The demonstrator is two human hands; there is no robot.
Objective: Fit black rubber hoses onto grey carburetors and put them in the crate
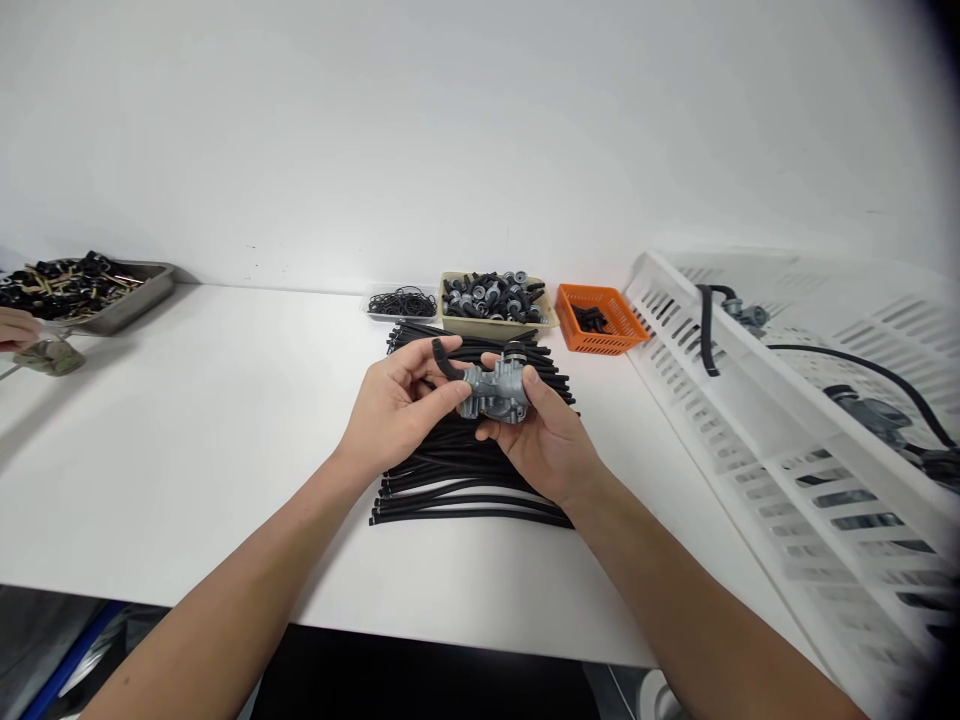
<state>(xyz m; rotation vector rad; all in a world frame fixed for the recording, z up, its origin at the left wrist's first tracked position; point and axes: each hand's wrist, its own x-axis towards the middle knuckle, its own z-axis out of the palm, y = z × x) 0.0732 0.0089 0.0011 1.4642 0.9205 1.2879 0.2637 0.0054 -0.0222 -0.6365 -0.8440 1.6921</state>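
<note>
A small grey metal carburetor is held in both hands above the middle of the table. My left hand pinches its left end, thumb on the metal, beside a short curved black rubber tube that sticks up there. Around the right side of the body, my right hand is closed with its thumb near the top. A black cap sits on top of the carburetor. Under both hands lies a layer of long black hoses, partly hidden by the hands.
Behind the hoses stand a clear tray of thin black rings, a cream bin of black-and-silver parts and an orange basket. A large white crate with carburetors fills the right. At left are a metal tray and another person's hand.
</note>
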